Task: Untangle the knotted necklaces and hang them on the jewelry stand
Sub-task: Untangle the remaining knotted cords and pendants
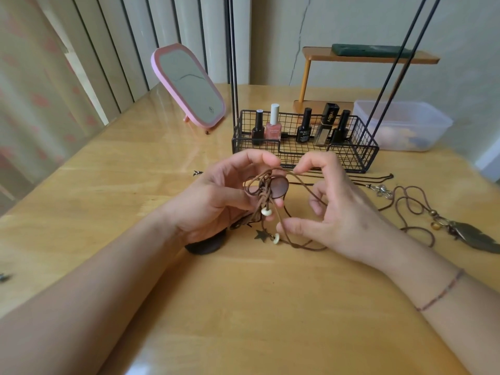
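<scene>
Knot of brown cords (263,194) sits mid-table, lifted just above the wood, w/ a flat brown disc pendant (278,187) at its centre, pale beads and a small star charm (261,235) dangling below. Left hand (216,198) holds the tangle, fingers curled round it, thumb and forefinger tips closed at the top. Right hand (332,209) pinches one cord strand (303,182) btwn thumb and forefinger just right of the knot, other fingers loosely curled.

Step, as I read it: still untangling, nothing hung yet. Next move prob. needs that strand eased out thru a loop while the left steadies the knot; slow pull, or it tightens.

Right of the hands, a feather-pendant necklace (476,236) lies on the table (243,307), apart. Far side: black wire basket (359,155) w/ polish bottles, thin black rods rising from it, likely the stand. Pink mirror (189,87) far left.
</scene>
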Action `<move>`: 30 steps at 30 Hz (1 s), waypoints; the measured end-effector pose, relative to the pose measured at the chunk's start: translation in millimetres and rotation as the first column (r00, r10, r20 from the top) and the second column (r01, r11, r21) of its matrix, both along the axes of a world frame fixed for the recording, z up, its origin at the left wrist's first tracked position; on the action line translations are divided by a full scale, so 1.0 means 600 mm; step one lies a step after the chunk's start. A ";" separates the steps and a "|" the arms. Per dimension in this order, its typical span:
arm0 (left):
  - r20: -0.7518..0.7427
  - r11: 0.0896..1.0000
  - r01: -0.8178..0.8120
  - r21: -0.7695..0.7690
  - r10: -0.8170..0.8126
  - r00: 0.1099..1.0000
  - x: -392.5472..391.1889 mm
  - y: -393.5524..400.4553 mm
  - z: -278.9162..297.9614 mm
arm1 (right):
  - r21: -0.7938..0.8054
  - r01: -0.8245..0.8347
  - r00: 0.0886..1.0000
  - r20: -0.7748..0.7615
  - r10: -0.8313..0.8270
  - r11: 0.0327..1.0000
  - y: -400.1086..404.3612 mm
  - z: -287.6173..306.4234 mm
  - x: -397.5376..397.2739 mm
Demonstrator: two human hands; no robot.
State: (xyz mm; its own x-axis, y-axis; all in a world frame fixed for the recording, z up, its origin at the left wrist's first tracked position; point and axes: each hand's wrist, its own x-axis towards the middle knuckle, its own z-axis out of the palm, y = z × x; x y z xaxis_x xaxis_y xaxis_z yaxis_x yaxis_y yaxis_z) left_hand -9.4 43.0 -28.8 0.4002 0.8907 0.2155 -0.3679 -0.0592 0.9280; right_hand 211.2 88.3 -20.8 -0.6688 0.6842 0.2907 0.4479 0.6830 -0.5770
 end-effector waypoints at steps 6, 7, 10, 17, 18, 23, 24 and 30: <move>-0.089 0.995 -0.084 0.053 0.088 0.992 0.005 0.002 -0.002 | 0.226 -0.024 0.981 -0.181 0.066 0.974 0.007 -0.002 -0.003; -0.112 0.991 -0.118 0.064 0.125 0.986 0.005 0.004 -0.004 | 0.211 -0.030 0.979 -0.189 0.071 0.977 0.006 -0.002 -0.003; -0.164 0.975 -0.193 0.114 0.210 0.964 0.005 0.008 -0.009 | 0.156 -0.050 0.968 -0.237 0.086 0.986 0.002 -0.002 -0.003; -0.224 0.962 -0.209 0.175 0.246 0.943 0.009 0.004 -0.005 | 0.117 0.011 0.977 -0.211 0.014 0.993 -0.004 -0.006 -0.010; -0.253 0.957 -0.210 0.198 0.257 0.933 0.010 0.002 -0.003 | 0.105 0.018 0.975 -0.221 0.005 0.994 -0.004 -0.006 -0.012; -0.384 0.903 -0.234 0.361 0.373 0.845 0.021 -0.001 -0.001 | 0.028 0.015 0.963 -0.270 -0.007 0.999 -0.003 -0.012 -0.018; -0.398 0.893 -0.240 0.380 0.392 0.830 0.021 -0.001 -0.001 | 0.015 0.013 0.962 -0.273 -0.009 1.000 -0.002 -0.012 -0.018; -0.421 0.840 -0.325 0.435 0.508 0.751 0.022 -0.005 -0.003 | 0.005 0.034 0.964 -0.262 -0.032 0.999 -0.001 -0.004 -0.014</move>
